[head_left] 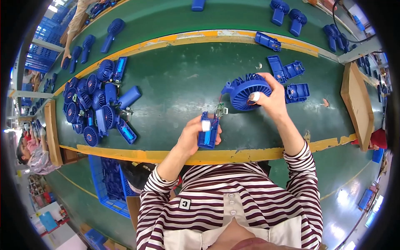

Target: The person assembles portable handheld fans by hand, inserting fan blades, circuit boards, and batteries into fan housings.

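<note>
In my left hand [192,135] is a blue handle shell [207,139] with a lighter blue battery inside, my taped thumb pressing on it. My right hand [273,98] grips a round blue fan head [246,93] by its right side, its thumb also wrapped in white. A small green circuit board [220,110] hangs between the two parts, with a thin red wire running up toward the fan head. Right of the fan head lie open blue handle shells [296,92], close to my right hand.
A heap of blue fan parts [98,100] covers the left of the green table [175,83]. Beyond the yellow-taped edge, assembled fans [112,31] lie on a green belt. Wooden boards [356,106] stand at both table ends. A blue crate [109,187] holds parts below.
</note>
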`<state>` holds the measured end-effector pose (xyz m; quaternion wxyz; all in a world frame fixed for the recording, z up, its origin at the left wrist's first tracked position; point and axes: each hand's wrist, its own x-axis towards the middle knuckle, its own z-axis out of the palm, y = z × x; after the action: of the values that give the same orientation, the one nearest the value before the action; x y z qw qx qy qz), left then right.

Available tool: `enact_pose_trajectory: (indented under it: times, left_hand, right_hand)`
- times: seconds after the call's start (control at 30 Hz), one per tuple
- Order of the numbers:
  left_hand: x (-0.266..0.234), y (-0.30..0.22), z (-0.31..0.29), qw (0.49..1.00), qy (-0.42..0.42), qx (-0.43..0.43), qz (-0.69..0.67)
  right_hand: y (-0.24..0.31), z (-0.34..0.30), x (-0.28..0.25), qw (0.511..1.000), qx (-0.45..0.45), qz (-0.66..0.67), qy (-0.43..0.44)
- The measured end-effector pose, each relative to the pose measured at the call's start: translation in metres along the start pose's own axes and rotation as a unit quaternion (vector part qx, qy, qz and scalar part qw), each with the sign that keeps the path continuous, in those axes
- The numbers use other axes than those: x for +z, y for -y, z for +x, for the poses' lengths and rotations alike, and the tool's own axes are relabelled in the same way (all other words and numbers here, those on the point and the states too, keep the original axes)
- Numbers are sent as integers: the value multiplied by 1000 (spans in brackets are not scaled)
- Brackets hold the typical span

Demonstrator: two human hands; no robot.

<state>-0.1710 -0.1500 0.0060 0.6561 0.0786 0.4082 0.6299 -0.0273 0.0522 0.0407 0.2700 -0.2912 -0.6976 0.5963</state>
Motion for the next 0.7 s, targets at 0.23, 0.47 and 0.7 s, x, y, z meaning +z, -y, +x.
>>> enact_pose_trajectory:
  times: [0.23, 0.47, 0.7]
  left_hand:
    - [14, 1, 0, 984, -167, -41, 49]
    - [18, 8, 0, 981, -129, -11, 142]
    - [28, 3, -4, 984, -42, -27, 169]
  right_hand:
    - [31, 8, -8, 985, 37, 11, 170]
    - [30, 29, 14, 963, 53, -59, 256]
    - [8, 49, 31, 958, 36, -82, 272]
